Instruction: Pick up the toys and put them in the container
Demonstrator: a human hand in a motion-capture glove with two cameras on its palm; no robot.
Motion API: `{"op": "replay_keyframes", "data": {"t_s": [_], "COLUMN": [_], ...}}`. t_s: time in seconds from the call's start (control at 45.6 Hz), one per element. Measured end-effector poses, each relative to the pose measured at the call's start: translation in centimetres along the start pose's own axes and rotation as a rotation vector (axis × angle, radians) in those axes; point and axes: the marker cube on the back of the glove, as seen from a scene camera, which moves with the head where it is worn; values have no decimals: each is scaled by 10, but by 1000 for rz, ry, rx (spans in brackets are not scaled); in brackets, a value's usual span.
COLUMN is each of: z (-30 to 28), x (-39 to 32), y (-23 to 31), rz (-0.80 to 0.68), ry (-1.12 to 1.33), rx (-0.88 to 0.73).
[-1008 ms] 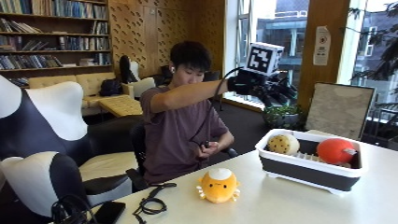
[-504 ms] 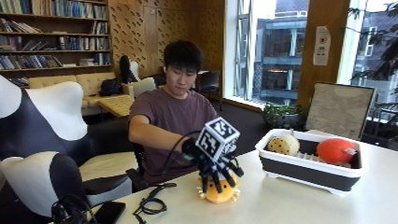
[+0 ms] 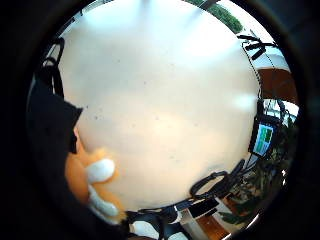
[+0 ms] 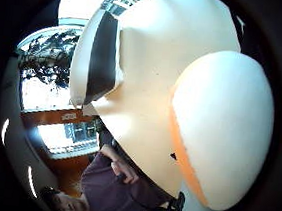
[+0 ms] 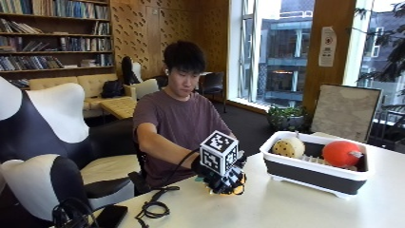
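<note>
1. Tall window [image 5: 278,47]: daylight, a building outside.
2. Wood-panelled wall [image 5: 171,23], left of the window.
3. Bookshelves [image 5: 53,38], further left.
4. Tan sofa [image 5: 89,88] below the shelves.
5. Black-and-white chair [image 5: 44,142], nearest the camera.
6. Potted plant [image 5: 288,116] under the window.

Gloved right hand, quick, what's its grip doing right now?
Gloved right hand: down over the small orange and white plush toy on the white table, fingers wrapped around it.
</note>
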Motion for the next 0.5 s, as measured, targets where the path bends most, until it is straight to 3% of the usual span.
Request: {"op": "replay_keyframes", "data": {"t_s": [0.351,0.504], "z": [-172,-210], "x": [-93,-166], "y": [-24,-37], "rz": [-34,-100], "ry": [72,176], "rx": [163,217]}}
